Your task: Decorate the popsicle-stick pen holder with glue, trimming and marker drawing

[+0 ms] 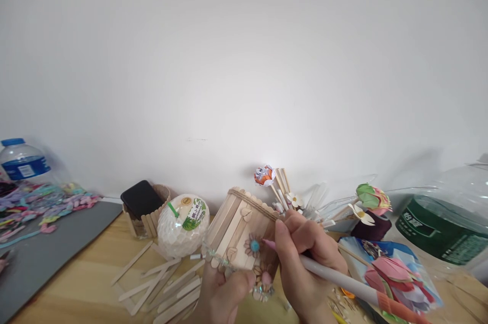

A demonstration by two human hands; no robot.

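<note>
A cup made of wooden craft sticks (229, 227) is tilted in front of me, bound with twine near one rim and with a glittery trim near the other. My left hand (224, 288) is closed around its lower end. Petal flowers decorate its side, one with a blue centre (254, 246) and one with a pinkish centre (266, 278). My right hand (310, 253) grips a white marker pen (343, 279) with an orange-pink end. The pen's pink tip is beside the blue-centred flower; whether it touches cannot be made out.
Loose craft sticks (179, 293) lie at the left, below a wrapped coconut (183, 232) and a phone (142, 199) in another stick holder. A grey board (68, 263) with colourful yarn is farther left. Paper flowers (396, 278) and a large green-labelled bottle (438, 227) stand right.
</note>
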